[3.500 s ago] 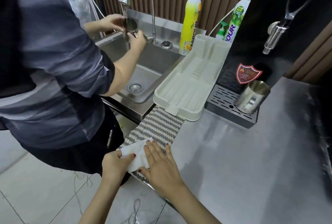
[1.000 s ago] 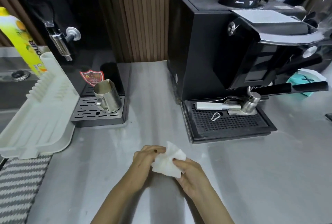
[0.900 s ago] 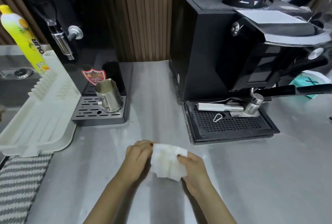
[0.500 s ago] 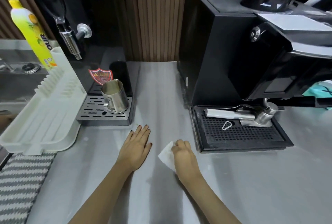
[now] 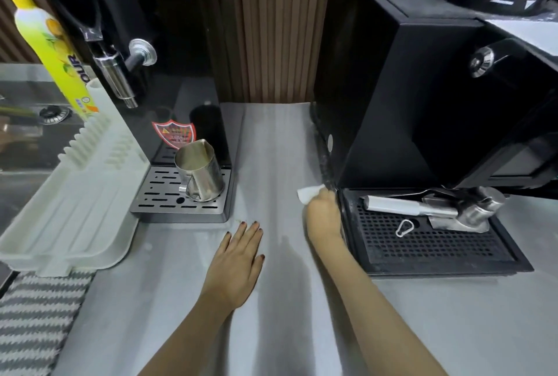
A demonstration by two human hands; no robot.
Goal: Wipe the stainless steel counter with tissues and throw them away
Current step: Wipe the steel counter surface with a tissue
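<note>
The tissue (image 5: 308, 194) is bunched in the right grip (image 5: 323, 218), whose fingers are curled round it. It is pressed onto the bench (image 5: 271, 146) about midway between the front and back edges, right against the left side of the machine (image 5: 422, 104) where its tray (image 5: 422, 242) begins. The left grip (image 5: 238, 261) is laid flat on the bench nearer the front edge, fingers straight and nothing held, and it is judged to serve as a brace

The step in hand is judged to be the wiping of the seam along the machine's foot. It is best done with a firm edge of tissue pushed into the seam and drawn in one line toward the front edge, so that grit is carried out rather than packed underneath. Pressure is best put on the bench, not on the tray, which could be shifted. The strip between the machine and the jug (image 5: 199, 173) is then best covered in overlapping passes
</note>
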